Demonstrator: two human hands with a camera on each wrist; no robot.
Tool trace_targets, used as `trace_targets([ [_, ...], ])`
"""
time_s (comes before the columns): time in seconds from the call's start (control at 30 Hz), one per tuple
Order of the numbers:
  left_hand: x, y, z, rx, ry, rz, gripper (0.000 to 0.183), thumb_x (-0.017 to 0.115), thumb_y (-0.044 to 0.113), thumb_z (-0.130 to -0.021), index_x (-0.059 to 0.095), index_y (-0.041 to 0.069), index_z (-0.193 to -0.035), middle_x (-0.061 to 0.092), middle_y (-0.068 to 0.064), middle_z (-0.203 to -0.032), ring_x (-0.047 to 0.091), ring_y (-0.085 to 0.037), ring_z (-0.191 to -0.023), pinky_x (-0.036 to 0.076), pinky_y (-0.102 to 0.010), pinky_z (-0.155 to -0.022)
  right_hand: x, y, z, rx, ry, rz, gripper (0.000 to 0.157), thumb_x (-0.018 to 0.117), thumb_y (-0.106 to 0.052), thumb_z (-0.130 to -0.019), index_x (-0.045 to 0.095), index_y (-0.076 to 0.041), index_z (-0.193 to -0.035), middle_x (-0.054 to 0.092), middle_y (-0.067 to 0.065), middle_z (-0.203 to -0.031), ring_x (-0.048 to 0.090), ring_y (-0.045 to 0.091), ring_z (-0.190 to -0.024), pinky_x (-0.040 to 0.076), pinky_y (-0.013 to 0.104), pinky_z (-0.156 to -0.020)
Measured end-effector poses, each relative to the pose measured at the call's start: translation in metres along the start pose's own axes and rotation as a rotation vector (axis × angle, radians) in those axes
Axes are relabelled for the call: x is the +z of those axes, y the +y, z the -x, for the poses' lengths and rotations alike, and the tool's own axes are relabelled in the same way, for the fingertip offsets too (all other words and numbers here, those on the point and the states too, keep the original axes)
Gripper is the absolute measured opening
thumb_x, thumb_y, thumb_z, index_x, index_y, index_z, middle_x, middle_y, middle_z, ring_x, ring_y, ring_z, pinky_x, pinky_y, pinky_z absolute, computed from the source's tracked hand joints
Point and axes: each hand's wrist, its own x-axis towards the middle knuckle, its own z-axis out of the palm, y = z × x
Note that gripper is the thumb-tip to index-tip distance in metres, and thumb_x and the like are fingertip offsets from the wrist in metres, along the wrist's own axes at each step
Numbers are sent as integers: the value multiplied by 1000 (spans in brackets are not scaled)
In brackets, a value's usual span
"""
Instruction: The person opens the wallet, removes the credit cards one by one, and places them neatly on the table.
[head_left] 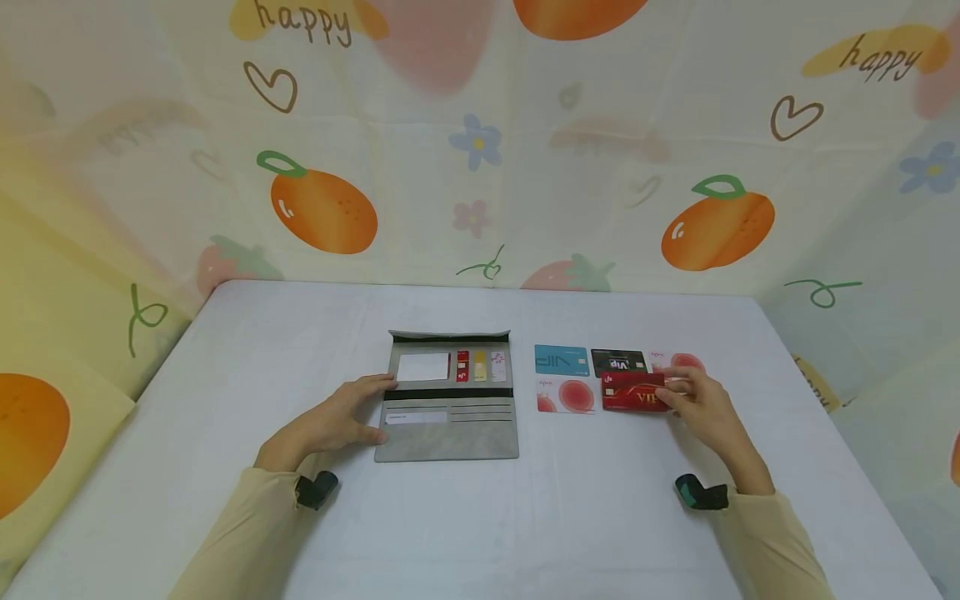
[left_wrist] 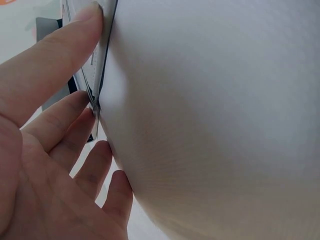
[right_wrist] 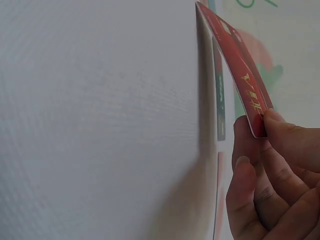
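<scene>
A grey wallet (head_left: pixel 480 437) lies unfolded on the white table, several cards in its slots. My left hand (head_left: pixel 333 421) rests along its left edge, fingers spread and loosely bent. In the left wrist view the thumb (left_wrist: pixel 75 40) touches the wallet's edge and the other fingertips come up beside it. To the right, my right hand (head_left: pixel 708 412) pinches a red VIP card (head_left: pixel 628 392) by its right end between thumb and fingers. The right wrist view shows this red card (right_wrist: pixel 240 70) tilted, its held end raised off the table.
Next to the wallet lie a blue VIP card (head_left: pixel 561 360), a black Vip card (head_left: pixel 618 361) and a white card with a red circle (head_left: pixel 573 396). Another pink-and-white card (head_left: pixel 660 358) is partly covered by my right hand. A patterned cloth (head_left: pixel 510 192) hangs behind the table (head_left: pixel 480 533).
</scene>
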Motion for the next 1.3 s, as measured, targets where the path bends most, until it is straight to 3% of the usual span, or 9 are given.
trace_targets([
  [0.2, 1, -2, -1, 3, 1, 1, 79, 80, 15, -81, 41, 0, -148, 30, -25, -158, 20, -53, -145, 20, -71, -114, 0, 4, -2, 23, -40, 16, 45, 62, -16, -98, 51, 11, -133, 64, 33, -118, 68, 37, -101, 53, 16, -70],
  [0.43, 1, -2, -1, -12, -2, 3, 80, 80, 17, -81, 41, 2, -148, 29, -23, -159, 19, -53, -145, 21, -72, -114, 2, 9, -5, 42, -54, 85, 49, 62, -22, -98, 53, 12, -133, 61, 34, -120, 62, 44, -105, 55, 50, -90],
  [0.53, 1, -2, -1, -12, -1, -2, 80, 81, 18, -81, 41, 2, -148, 29, -23, -159, 20, -53, -145, 21, -71, -114, 3, 11, -6, 53, -62, 100, 50, 62, -22, -98, 52, 13, -132, 60, 35, -121, 62, 45, -105, 55, 53, -90],
  [0.8, 1, 0, 0, 9, 2, 3, 80, 81, 17, -81, 41, 0, -148, 30, -25, -158, 21, -53, -145, 21, -71, -114, 4, 11, -7, 92, -66, 78, 53, 61, -27, -99, 51, 10, -136, 59, 34, -125, 59, 45, -112, 55, 51, -93],
  [0.9, 1, 1, 0, 16, 3, -3, 80, 81, 17, -81, 41, 0, -147, 31, -25, -158, 22, -53, -144, 22, -71, -114, 2, 11, -6, 110, -80, 32, 56, 59, -30, -100, 48, 8, -139, 56, 35, -131, 57, 45, -118, 57, 40, -91],
  [1.0, 1, -1, 0, 19, 4, -7, 79, 80, 16, -81, 41, 0, -148, 31, -25, -158, 22, -53, -145, 22, -70, -114, 0, 12, -5, 124, -95, -24, 60, 59, -32, -100, 45, 9, -142, 53, 35, -135, 56, 42, -119, 54, 21, -84],
  [1.13, 1, -2, 0, 16, 5, -8, 79, 80, 14, -81, 40, 0, -148, 31, -25, -158, 22, -52, -145, 21, -70, -115, -1, 13, -6, 129, -99, -87, 61, 58, -31, -100, 43, 8, -144, 53, 34, -137, 60, 28, -110, 50, 9, -75],
  [1.3, 1, -2, 0, 11, 5, -4, 80, 80, 14, -81, 40, -1, -148, 30, -25, -158, 21, -52, -146, 21, -69, -115, 0, 14, -7, 134, -103, -139, 62, 58, -32, -100, 42, 7, -145, 53, 34, -137, 59, 4, -96, 52, 11, -74],
])
